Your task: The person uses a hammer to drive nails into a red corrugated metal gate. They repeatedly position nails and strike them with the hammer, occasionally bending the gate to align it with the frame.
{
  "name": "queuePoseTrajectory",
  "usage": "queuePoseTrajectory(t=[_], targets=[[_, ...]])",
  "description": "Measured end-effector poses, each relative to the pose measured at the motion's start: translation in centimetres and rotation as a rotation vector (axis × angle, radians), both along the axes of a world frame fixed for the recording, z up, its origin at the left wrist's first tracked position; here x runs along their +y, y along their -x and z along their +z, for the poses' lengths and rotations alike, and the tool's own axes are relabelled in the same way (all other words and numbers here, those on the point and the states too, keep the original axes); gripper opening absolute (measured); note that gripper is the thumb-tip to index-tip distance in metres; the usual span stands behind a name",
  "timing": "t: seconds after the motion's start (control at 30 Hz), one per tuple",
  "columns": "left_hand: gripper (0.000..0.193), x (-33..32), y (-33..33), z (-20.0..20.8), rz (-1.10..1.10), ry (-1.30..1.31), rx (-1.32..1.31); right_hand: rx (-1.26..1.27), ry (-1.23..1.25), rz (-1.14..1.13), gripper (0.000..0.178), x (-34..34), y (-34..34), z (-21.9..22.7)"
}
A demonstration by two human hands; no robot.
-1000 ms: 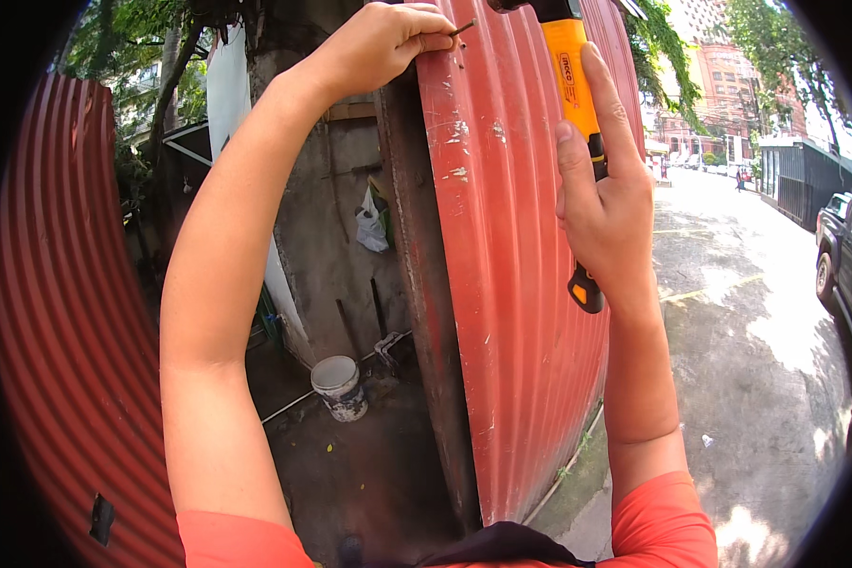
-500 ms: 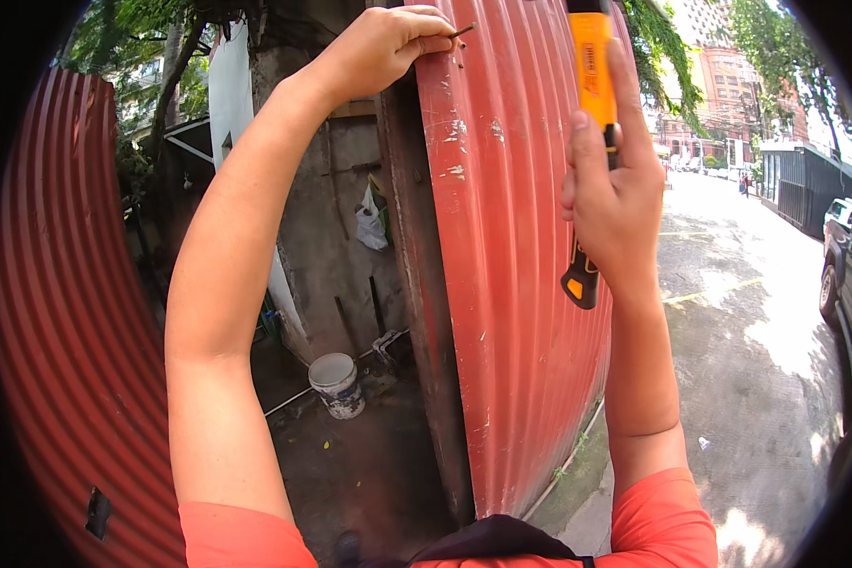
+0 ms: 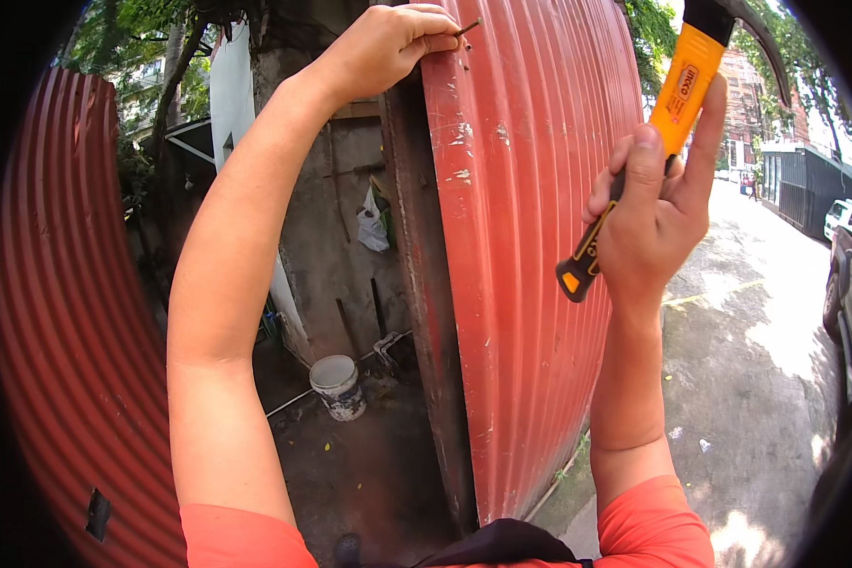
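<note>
Two bare arms in red-orange sleeves reach up before the onlooker, each hand occupied. The left hand (image 3: 388,52), raised at the upper edge of the view, pinches a thin dark nail (image 3: 470,28) between thumb and fingers, beside the near edge of a red corrugated sheet (image 3: 530,237). The nail slants up and to the right; its lower end is hidden by the fingertips, so I cannot tell whether it touches the metal. Small dark spots mark the sheet just below it, and patches of scraped paint lie farther down. The right hand (image 3: 658,204) is closed around the black grip of an orange-and-black hammer (image 3: 686,90), the index finger extended along the handle. The hammer tilts with its head up and to the right, well apart from the nail; the curved claw shows, while the top of the head is cut off by the frame. Left of the sheet, a white bucket (image 3: 338,388) stands on dark ground, and a whitish plastic bag (image 3: 372,222) hangs against a grey wall (image 3: 317,246). A sunlit pavement (image 3: 729,379) lies at right.
</note>
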State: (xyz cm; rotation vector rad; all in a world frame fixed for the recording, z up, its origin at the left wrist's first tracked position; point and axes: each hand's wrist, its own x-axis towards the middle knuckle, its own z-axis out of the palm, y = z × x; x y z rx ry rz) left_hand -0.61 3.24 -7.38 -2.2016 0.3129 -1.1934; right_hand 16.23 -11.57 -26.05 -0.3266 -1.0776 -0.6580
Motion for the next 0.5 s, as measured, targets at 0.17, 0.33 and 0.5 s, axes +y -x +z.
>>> queuePoseTrajectory(t=[0.17, 0.33, 0.5], targets=[[0.018, 0.3, 0.6, -0.2, 0.025, -0.096, -0.044, -0.146, 0.26, -0.142, 0.061, 0.4, -1.1, 1.2], [0.018, -0.1, 0.0, 0.0, 0.018, -0.081, -0.004, -0.071, 0.164, -0.082, 0.061, 0.5, -0.1, 0.9], [0.019, 0.4, 0.6, -0.4, 0.035, -0.1, -0.003, -0.041, 0.151, 0.001, 0.062, 0.5, 0.4, -0.1]])
